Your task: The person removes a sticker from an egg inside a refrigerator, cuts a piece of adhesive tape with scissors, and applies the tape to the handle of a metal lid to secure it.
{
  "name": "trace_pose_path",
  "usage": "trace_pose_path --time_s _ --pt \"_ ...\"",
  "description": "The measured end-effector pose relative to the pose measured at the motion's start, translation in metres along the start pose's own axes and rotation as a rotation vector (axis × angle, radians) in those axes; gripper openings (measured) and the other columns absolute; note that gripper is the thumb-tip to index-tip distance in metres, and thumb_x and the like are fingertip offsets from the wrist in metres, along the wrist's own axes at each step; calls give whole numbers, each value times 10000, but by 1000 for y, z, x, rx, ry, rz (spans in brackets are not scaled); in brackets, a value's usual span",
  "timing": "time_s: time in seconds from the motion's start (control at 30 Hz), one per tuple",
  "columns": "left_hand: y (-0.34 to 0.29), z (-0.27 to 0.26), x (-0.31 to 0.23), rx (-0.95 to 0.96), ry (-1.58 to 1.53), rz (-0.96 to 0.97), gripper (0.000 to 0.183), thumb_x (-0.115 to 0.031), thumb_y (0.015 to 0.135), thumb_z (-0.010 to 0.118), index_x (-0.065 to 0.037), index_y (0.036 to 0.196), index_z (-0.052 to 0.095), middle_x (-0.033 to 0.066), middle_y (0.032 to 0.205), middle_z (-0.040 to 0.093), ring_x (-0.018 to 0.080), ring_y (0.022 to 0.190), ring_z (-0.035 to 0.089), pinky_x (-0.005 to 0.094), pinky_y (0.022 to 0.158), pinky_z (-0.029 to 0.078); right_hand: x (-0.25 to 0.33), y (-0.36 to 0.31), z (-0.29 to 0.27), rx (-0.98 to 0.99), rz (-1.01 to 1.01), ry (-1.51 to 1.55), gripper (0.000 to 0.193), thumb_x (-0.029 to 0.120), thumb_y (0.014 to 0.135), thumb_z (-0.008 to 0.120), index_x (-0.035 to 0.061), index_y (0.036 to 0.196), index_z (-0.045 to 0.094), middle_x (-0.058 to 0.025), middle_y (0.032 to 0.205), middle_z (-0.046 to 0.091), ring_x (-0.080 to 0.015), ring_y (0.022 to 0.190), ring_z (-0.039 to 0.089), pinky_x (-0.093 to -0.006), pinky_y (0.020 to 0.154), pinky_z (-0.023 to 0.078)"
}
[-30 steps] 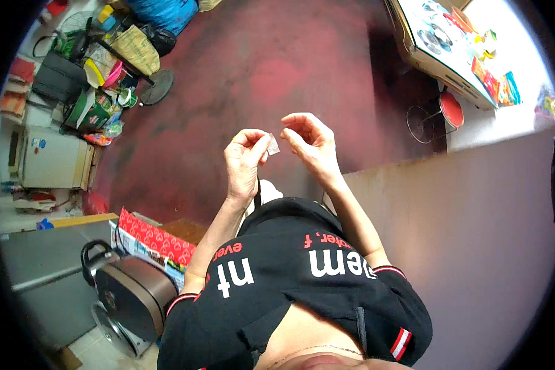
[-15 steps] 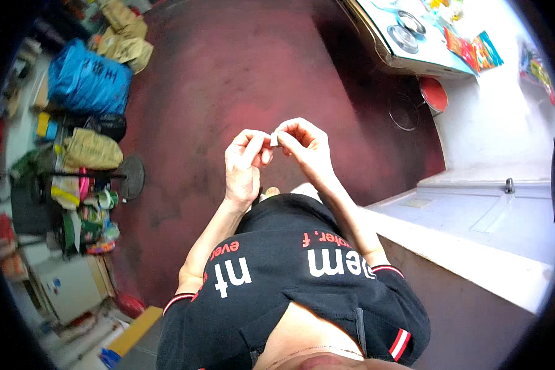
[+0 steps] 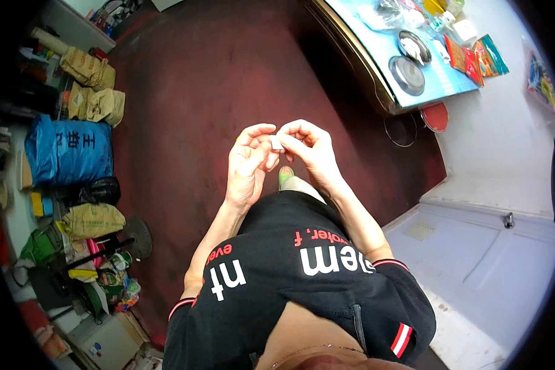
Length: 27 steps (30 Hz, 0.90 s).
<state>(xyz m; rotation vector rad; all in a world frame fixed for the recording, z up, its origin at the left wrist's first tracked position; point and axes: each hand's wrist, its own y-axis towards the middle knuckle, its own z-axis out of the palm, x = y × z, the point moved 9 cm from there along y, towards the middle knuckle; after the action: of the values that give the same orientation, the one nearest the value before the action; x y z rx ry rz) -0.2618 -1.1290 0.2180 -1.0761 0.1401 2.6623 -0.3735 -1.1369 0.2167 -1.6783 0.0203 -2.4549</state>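
The black shirt (image 3: 228, 330) lies nearest the camera, with both bare forearms extending past its hem so that the hands meet ahead of the body, presumably to keep the work centred under the eyes. The right hand (image 3: 308, 145) pinches the small pale piece (image 3: 277, 143) between thumb and forefinger; a fingertip grip suits a part this small and leaves most of its face exposed. The left hand (image 3: 250, 161) is half curled, its forefinger raised apart from its thumb, the thumb tip right at the piece's left edge, probably to steady it; whether it grips cannot be told. The piece is located between the two hands, above the floor (image 3: 197, 92). Its visible face is turned up toward the camera, and its lower edge runs roughly crosswise, from hand to hand. The visible outline is nearly square, so no long axis or leading end can be determined. Beyond the hands, at upper right, a round grey dish (image 3: 407, 75) rests flat on the blue-topped table (image 3: 444, 87), beside a bowl (image 3: 414, 48).
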Motion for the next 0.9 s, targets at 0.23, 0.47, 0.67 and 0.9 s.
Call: trace_pose_path --time_s 0.23,0.47,0.67,0.9 --pt "130 -22 -20 -91 163 29 149 11 849 625 -20 988 580 61 834 627 45 634 494 182 564 370 34 116 -21 -135 -73 34 92 76 876 621 8 938 616 -13 764 619 -37 608 517 -177 560 423" --pt "267 -20 -35 49 339 -51 39 -19 869 624 -24 899 599 15 755 605 17 602 474 158 540 356 88 210 -54 -393 -389 -317 107 56 841 643 16 939 625 8 760 615 -34 669 536 -186 611 428" --pt "358 0 -50 262 440 -142 81 -12 856 631 -8 933 609 15 771 597 43 596 464 185 553 351 104 273 -78 -539 -398 -225 38 50 843 632 24 871 630 11 756 620 -25 655 519 -188 591 414" --pt "410 9 -35 322 412 -144 115 9 857 617 3 971 628 30 812 628 52 610 501 180 558 382 151 278 -89 -983 -663 -758 211 46 710 727 61 893 623 -16 750 588 -93 626 512 -222 547 420"
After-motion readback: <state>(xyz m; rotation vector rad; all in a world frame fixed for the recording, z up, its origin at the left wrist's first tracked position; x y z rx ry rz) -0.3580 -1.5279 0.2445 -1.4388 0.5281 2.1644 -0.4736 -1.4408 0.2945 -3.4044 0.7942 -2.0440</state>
